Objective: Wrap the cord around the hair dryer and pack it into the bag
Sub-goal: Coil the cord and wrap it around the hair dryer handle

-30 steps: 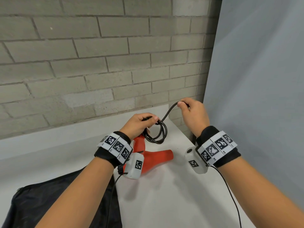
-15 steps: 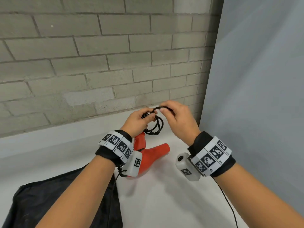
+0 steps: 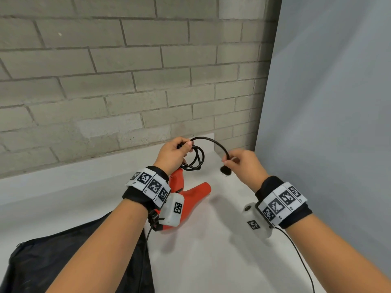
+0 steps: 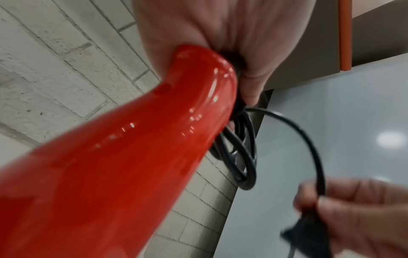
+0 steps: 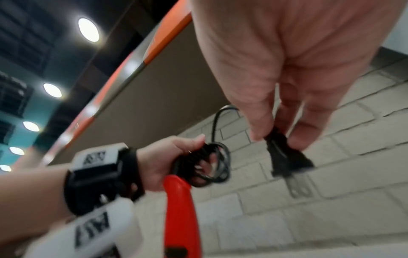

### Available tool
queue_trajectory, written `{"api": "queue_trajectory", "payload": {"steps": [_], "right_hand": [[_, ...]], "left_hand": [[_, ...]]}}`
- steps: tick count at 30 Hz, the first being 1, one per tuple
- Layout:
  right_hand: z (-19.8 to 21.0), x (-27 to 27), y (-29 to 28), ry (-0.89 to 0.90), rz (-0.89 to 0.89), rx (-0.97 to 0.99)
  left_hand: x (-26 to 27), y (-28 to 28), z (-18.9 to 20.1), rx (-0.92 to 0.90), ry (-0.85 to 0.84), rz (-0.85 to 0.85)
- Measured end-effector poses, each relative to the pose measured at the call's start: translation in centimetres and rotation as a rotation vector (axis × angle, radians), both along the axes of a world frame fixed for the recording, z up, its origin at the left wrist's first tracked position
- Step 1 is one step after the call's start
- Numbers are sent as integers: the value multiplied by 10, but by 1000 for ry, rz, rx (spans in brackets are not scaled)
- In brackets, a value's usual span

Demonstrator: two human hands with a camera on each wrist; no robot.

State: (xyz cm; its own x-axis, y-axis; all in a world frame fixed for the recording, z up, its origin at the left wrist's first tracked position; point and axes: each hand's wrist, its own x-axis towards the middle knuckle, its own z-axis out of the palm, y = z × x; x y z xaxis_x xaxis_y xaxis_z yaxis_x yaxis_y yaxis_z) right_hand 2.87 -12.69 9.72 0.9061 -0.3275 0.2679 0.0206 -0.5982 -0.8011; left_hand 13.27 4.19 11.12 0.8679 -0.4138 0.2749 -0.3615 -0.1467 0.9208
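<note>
Head view: left hand (image 3: 172, 154) at 12 o'clock of the white surface (image 3: 211, 250), its fingers clenched round a bundle of cord (image 3: 195, 159) loops against the handle end of the red hair dryer (image 3: 190, 193).
Dryer position: partly hidden under the left wrist, one red end pointing to 3 o'clock, close above or on the surface; contact cannot be told.
Right hand: right hand (image 3: 243, 166) at 3 o'clock of the left, fingers pinching the cord just above the plug (image 3: 226, 170); a short free arc of cord runs between the two hands.
Bag: black bag (image 3: 74, 256) lies at 7 o'clock, near the dryer, its opening not visible.
Left wrist view: loops hang beside the glossy handle, not visibly round it.
Risk 1: loops likely spring open if the left grip eases; stiff cord and a slick shell would cause it.
Risk 2: plug end has nothing seen to tuck under; last turn may unwind on release.
Risk 3: a loose coil may snag on the bag's edge on the way in.
Risk 4: both hands busy; the limp bag may collapse shut.
</note>
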Motion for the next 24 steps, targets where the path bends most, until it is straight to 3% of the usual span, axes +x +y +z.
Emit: {"api": "queue_trajectory", "payload": {"steps": [3,6,13,17,20,24], "right_hand": [[16,-6,22,-281,38,105],[19,-4,40,-384,72,200],[-9,19,62,-262,-1,-65],[-21,29,65,-362,-180,-92],[-19,39,58,-290,-12,74],[-16,40,46,-129,179,-28]], "left_hand": [[-1,-2,0,24,-26,2],[-4,-4,0,61,-54,-23],[-10,-4,0,39,-4,-131],[-12,-4,-3,61,28,-182],[-16,-4,-1,33,68,-280],[-16,-4,1,-25,64,-277]]}}
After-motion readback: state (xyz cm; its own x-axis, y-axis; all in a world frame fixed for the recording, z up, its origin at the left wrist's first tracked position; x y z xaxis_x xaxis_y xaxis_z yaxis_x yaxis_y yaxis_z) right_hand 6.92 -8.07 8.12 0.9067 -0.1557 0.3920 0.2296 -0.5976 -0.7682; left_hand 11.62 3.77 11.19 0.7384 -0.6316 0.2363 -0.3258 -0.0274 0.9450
